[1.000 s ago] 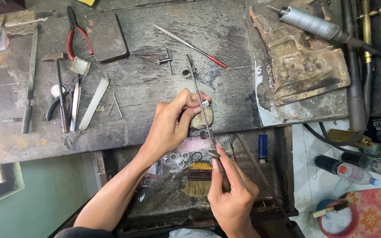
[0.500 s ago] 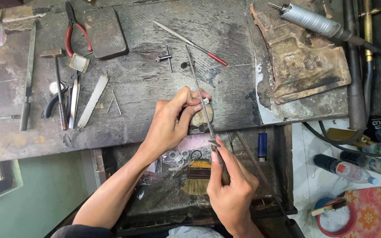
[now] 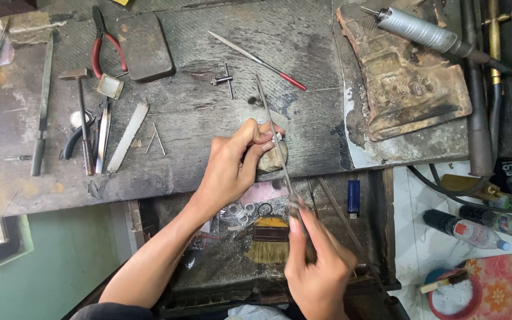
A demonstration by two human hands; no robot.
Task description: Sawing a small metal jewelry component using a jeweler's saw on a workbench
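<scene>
a small shiny ring (image 3: 278, 137) sits pinched in the left hand (image 3: 232, 166), braced on a worn wooden peg (image 3: 272, 159) at the front edge of the workbench (image 3: 208, 89). it looks tiny, hard and easy to drop, best gripped by its sides with fingertips. the right hand (image 3: 318, 266) is closed around the handle end of a long thin metal file (image 3: 274, 139), laid across the ring; stiff, light, held low. a brush (image 3: 268, 240) lies in the tray below; pliers (image 3: 105, 44) rest farther left.
</scene>
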